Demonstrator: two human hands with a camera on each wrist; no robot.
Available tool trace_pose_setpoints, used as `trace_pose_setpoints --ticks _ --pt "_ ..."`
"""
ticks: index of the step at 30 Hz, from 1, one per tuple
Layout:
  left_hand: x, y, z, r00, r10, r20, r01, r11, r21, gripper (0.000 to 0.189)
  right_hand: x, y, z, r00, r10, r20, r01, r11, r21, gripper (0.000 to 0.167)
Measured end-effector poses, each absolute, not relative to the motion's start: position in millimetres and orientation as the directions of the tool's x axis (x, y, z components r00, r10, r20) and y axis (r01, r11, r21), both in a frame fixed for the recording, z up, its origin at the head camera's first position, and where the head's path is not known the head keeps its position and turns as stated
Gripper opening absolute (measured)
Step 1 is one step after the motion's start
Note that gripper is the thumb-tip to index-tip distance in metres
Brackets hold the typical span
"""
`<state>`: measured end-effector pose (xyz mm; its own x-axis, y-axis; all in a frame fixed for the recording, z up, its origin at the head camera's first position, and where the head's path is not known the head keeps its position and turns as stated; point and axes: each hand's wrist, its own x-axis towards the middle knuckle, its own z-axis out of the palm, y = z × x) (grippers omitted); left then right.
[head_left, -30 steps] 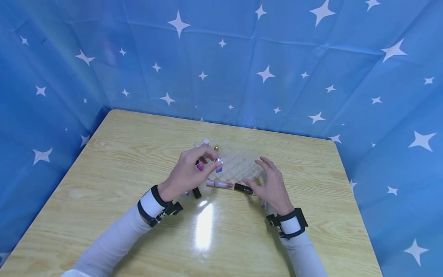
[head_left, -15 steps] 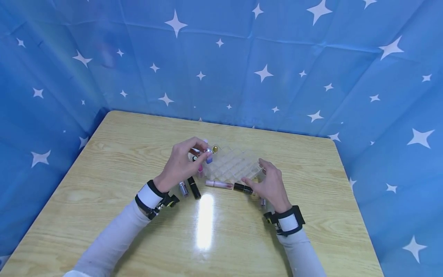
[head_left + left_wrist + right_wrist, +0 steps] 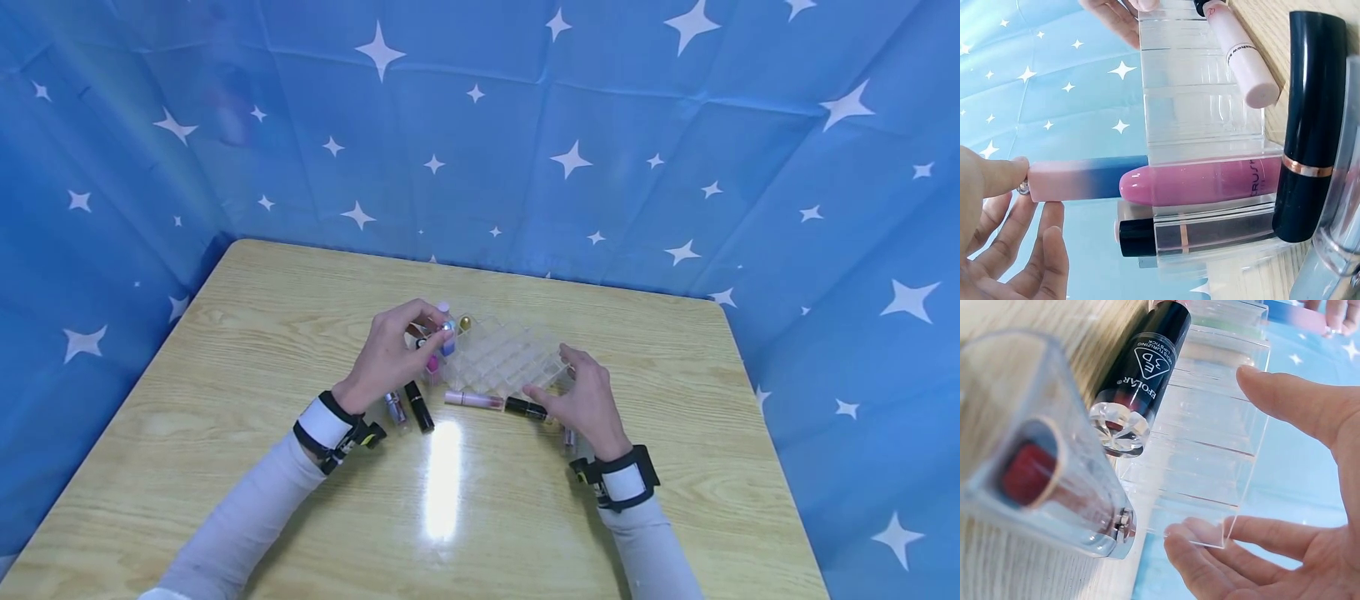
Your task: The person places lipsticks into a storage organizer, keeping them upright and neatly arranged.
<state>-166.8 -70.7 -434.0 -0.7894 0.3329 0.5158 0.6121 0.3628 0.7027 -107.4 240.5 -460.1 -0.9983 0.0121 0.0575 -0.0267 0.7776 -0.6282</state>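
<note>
Between thumb and fingers, my left hand (image 3: pixel 386 354) pinches the silvery tip of a pink-to-blue lipstick (image 3: pixel 1082 179). The lipstick stands upright at the left end of a clear compartmented lipstick organizer (image 3: pixel 502 358), its blue lower part overlapped by a magenta lipstick tube (image 3: pixel 1204 181). Beside that tube a black-capped tube (image 3: pixel 1137 237) also stands in the organizer. My right hand (image 3: pixel 588 404) holds the organizer's right end, thumb along the front and fingers around the far corner. A gold-topped lipstick (image 3: pixel 466 323) fills a back compartment.
Along the organizer's front lie a pale pink lip gloss (image 3: pixel 474 401) and a black lipstick (image 3: pixel 1147 369). A clear-cased red lipstick (image 3: pixel 1029 472) lies by my right wrist. A black tube (image 3: pixel 420 408) and a silvery tube (image 3: pixel 396 408) lie at front left. A starry blue curtain (image 3: pixel 495 125) backs the table.
My left hand has carried the pink-to-blue lipstick left and back, then slightly down at the organizer's left end. My right hand stays at the right end with little movement.
</note>
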Motion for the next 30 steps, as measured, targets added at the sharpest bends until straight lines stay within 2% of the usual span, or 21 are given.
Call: trace_pose_setpoints --ticks 13,23,30 --pt "-165 -67 -446 -0.788 0.379 0.485 0.609 0.363 0.705 0.013 -108 241 -460 -0.999 0.022 0.039 -0.008 0.769 -0.639 0.097" --pt "-166 -65 -458 -0.795 0.383 0.470 0.606 0.532 0.591 0.014 -107 241 -460 -0.999 0.013 0.051 -0.023 0.770 -0.638 0.096" --pt "-168 -64 -462 -0.787 0.398 0.471 0.614 0.574 0.542 0.012 -107 240 -460 -0.998 0.007 0.058 -0.032 0.766 -0.643 0.096"
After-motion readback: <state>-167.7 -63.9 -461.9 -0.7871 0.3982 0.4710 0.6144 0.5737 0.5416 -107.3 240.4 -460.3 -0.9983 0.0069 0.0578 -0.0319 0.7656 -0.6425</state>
